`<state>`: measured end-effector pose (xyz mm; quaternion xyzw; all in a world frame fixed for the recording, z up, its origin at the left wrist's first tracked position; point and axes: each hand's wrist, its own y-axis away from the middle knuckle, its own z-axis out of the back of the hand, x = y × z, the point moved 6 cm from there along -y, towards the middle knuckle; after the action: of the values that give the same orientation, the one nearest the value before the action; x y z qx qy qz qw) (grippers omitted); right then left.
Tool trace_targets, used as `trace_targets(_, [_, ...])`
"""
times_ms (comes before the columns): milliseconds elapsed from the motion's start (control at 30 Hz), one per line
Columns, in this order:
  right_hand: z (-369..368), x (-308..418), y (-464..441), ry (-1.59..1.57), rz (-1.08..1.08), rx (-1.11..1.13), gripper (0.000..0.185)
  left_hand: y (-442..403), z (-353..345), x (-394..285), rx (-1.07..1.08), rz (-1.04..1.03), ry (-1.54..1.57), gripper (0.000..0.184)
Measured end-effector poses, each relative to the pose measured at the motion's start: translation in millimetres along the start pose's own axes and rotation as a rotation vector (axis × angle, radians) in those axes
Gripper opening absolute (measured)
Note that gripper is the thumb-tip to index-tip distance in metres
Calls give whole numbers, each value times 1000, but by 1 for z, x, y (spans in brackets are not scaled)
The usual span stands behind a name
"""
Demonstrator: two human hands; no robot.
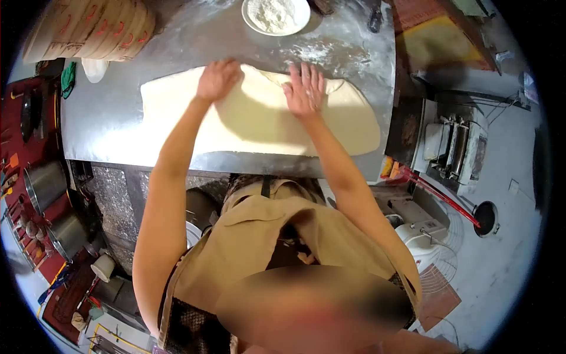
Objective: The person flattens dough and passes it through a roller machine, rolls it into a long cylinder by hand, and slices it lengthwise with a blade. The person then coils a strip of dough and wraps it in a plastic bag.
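Observation:
A large, pale sheet of dough (259, 133) lies across the metal worktop, with a folded, uneven far edge. My left hand (219, 80) is at that far edge left of the middle, its fingers curled down on the dough; the fingertips are partly hidden. Farther right, my right hand (305, 91) rests palm down on the dough near the same edge. Its fingers are spread and dusted with flour.
A white bowl of flour (275, 16) stands at the back of the metal worktop (112, 112). Stacked bamboo steamers (88, 29) are at the back left. Loose flour lies behind the dough. A roller machine (457, 147) stands right of the worktop.

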<state>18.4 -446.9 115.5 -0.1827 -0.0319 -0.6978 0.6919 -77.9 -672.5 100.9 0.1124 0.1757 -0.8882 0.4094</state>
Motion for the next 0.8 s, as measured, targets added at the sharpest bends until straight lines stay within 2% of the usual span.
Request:
trace_targets(67, [0,1,9,-7,-14,1,63,33,21,-28,-117,-68,-50,32])
trace_targets(100, [2,6,11,-2,-60,29,64,47,28,-47,-128,-168,-102,41])
trace_targets(133, [0,16,9,20,-99,-12,63,62,23,-50,-98,-29,24,47])
trace_targets(167, [-5,29,5,38,-137,-51,63,71,17,-51,-60,67,7,49])
trace_targets(233, [-12,77,-31,-23,-23,-63,61,63,31,-53,-85,85,115,47])
trace_targets(300, [-29,115,-56,-81,85,-76,59,41,37,-16,-59,63,152,41])
trace_targets(367, [-58,137,-69,-79,111,-50,53,23,51,38,-69,291,54,34])
trace_targets(400, [-70,140,-60,1,134,83,48,22,70,52,-249,353,-46,31])
trace_targets(433, [-69,140,-51,-1,143,89,48,31,70,65,-250,365,-48,31])
trace_targets(500, [-58,138,-33,-9,230,88,47,55,63,72,-157,132,28,32])
trace_targets(533, [-51,137,-23,-1,251,99,51,70,60,68,-132,103,3,42])
trace_targets(633, [-43,143,-6,18,223,115,55,108,71,40,-107,89,-54,52])
trace_targets(667, [-48,145,-10,14,186,166,58,117,66,39,-33,126,-25,58])
trace_targets(700, [-52,150,-19,17,198,158,58,118,69,35,-128,82,-51,51])
trace_targets(767, [-60,160,-47,-9,99,48,57,95,69,63,278,348,123,38])
trace_targets(800, [-61,174,-67,-109,97,3,57,77,77,83,242,411,85,31])
